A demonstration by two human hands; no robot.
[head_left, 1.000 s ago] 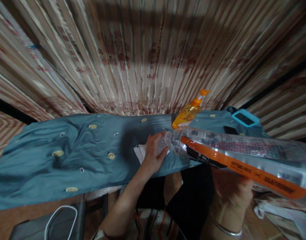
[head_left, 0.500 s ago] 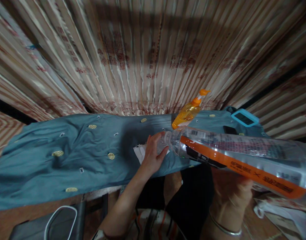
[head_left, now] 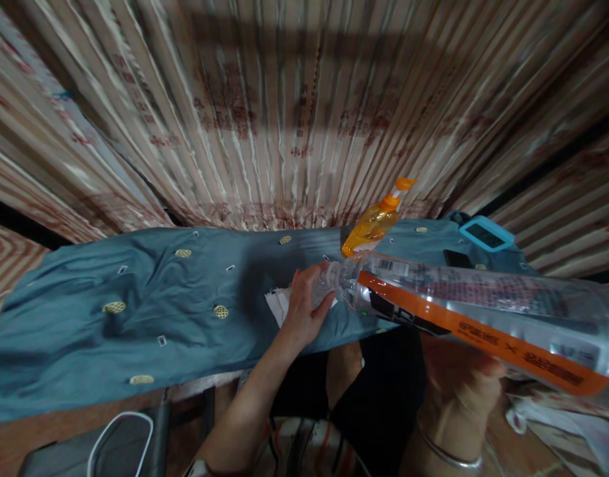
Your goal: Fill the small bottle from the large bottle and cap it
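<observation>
- Large clear bottle (head_left: 413, 288): sideways, frame centre to right edge.
- Right hand (head_left: 466, 368): lower right, gripping bottle from below, fingers mostly hidden.
- Left hand (head_left: 304, 305): centre, curled round clear cup-like piece (head_left: 323, 283) at bottle mouth.
- Blue-green cloth (head_left: 179, 291): wide stretch leftward; far edge near pump bottle (head_left: 371, 228).

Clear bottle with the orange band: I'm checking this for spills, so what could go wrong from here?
The clear bottle is held on its side, neck at the left hand; any liquid inside, hard to make out, might drip onto the teal cloth. With the right hand beneath it, it could slip. A swing might also knock the orange pump bottle just beyond it in view.
</observation>
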